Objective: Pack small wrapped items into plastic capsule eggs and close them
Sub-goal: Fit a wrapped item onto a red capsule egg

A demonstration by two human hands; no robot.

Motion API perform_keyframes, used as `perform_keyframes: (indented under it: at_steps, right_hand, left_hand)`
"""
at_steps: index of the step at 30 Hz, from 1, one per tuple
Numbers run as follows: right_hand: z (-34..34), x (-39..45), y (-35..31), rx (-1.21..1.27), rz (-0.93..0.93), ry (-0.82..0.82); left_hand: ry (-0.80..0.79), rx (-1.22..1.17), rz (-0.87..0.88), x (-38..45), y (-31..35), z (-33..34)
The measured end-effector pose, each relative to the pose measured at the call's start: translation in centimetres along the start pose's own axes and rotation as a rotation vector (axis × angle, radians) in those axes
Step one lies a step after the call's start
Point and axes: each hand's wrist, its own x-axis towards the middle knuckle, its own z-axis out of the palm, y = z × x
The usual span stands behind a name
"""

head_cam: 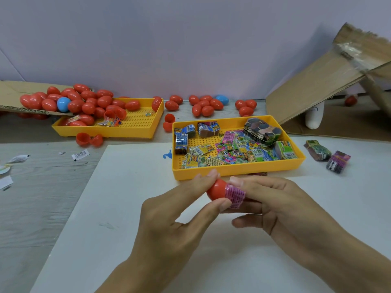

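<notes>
My left hand [175, 216] pinches a red capsule egg half [216, 190] between thumb and fingers, just in front of the near yellow tray [237, 171]. A pink wrapped item [234, 195] sticks out of the egg half's open end. My right hand [281, 210] pinches this pink item with thumb and forefinger. The tray holds several small colourful wrapped items [232, 152] and bundled packs [262, 130].
A second yellow tray [110, 130] at the back left holds red eggs [88, 104] spilling from a cardboard flap. More red eggs and a blue egg [222, 99] lie along the wall. Open red halves [90, 139] lie on the table. Two bundles [326, 157] lie right; cardboard box [338, 81] far right.
</notes>
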Motion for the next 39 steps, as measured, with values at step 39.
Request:
perform_keyframes:
  at_steps: [39]
  right_hand:
    - [-0.5,0.5,0.6,0.104,-0.021,-0.016]
  left_hand:
    - [-0.179,-0.235,-0.123,0.1,-0.8,0.2]
